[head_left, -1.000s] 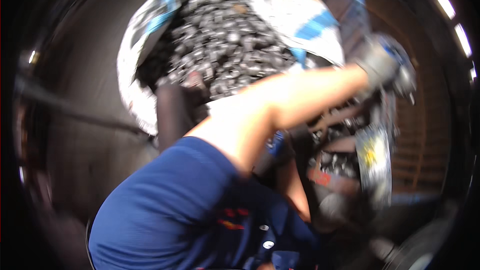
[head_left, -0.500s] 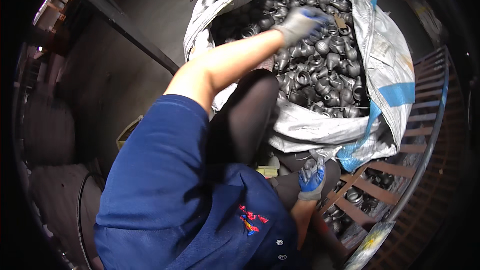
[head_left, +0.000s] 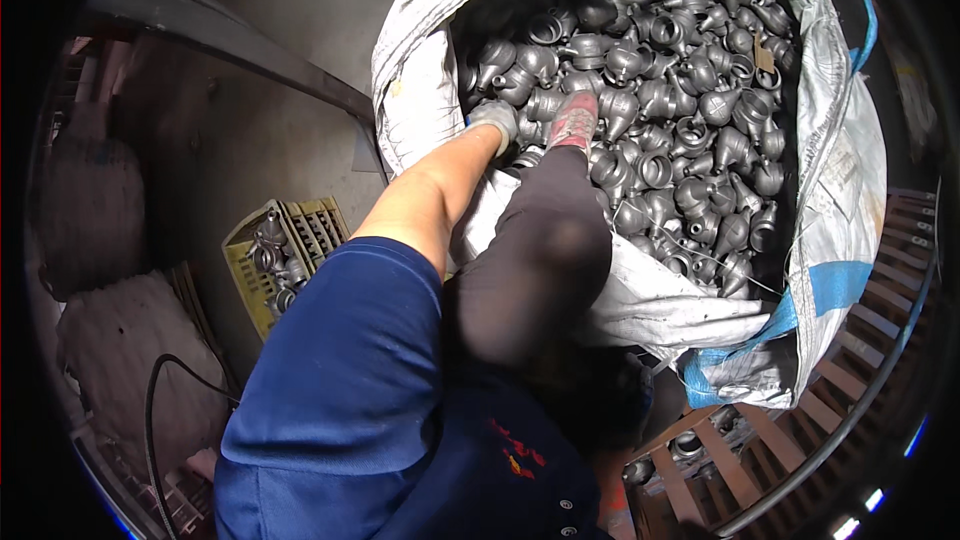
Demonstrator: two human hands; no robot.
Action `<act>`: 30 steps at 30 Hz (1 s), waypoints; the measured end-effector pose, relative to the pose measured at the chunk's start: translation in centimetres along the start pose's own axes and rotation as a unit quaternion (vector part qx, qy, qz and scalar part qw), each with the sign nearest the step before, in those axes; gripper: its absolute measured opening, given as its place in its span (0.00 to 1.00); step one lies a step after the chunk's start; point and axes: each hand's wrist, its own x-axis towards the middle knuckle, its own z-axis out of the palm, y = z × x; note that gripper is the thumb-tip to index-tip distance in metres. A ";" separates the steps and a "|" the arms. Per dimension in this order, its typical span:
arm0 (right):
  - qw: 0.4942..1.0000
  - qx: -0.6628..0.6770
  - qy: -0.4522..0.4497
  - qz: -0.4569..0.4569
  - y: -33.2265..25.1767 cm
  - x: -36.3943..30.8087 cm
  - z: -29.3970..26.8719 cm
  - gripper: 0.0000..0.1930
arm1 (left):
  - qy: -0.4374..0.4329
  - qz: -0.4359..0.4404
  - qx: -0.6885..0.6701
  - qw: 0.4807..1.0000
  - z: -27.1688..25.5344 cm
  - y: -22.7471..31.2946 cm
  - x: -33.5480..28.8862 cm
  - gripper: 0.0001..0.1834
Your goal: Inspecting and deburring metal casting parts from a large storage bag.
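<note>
My left hand, in a grey-and-blue work glove, reaches down at the left inner edge of the big white woven bag. Only the back of the glove shows, so its fingers and anything in them are hidden. Beside it lie dark grey rounded parts with short necks and open round ends, heaped in the bag. A pinkish-red shoe, on my outstretched leg, rests on the heap just right of that hand. My right forearm runs up from the lower edge into deep shadow, where the hand cannot be made out.
A yellow slatted crate with several similar grey parts stands left of my arm. Brown metal slats with a curved rail lie at the lower right, more parts beneath. A dark metal beam crosses the upper left. Blue straps hang on the bag.
My left hand has moved from over the middle of the heap to the bag's left edge. The view has shifted, bringing the shoe and crate into sight. My right hand has passed into shadow.
</note>
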 end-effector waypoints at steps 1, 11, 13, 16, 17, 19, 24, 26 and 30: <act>0.997 -0.058 0.027 -0.044 -0.2 1.0 -1.1 0.11 | -0.034 0.000 0.073 0.997 -2.3 -1.3 -3.9 0.29; 0.757 0.615 0.044 0.217 -0.6 1.4 -2.5 0.14 | -0.123 0.249 0.362 0.890 4.3 -3.9 -4.9 0.24; 0.740 0.632 0.058 0.222 -1.1 1.4 -3.0 0.14 | -0.136 0.265 0.395 0.869 3.9 -3.6 -6.8 0.28; 0.844 0.505 -0.018 0.182 -0.8 1.9 -2.6 0.14 | -0.138 0.308 0.317 0.887 2.0 -2.9 -8.7 0.31; 0.924 0.347 -0.096 0.130 -0.4 2.1 -2.4 0.13 | -0.116 0.308 0.331 0.884 1.7 -3.2 -9.0 0.31; 0.889 0.427 -0.071 0.150 0.6 1.1 -0.6 0.13 | -0.057 0.278 0.262 0.922 2.7 -3.0 -7.9 0.31; 0.888 0.439 -0.042 0.128 -0.3 1.6 -2.7 0.13 | -0.043 0.281 0.222 0.933 4.6 -3.2 -5.4 0.15; 0.845 0.509 -0.010 0.164 -0.9 1.7 -3.1 0.13 | -0.035 0.285 0.232 0.929 5.9 -3.3 -4.7 0.13; 0.867 0.482 0.021 0.124 -1.0 1.6 -1.9 0.13 | 0.012 0.303 0.220 0.927 6.1 -2.9 -5.0 0.11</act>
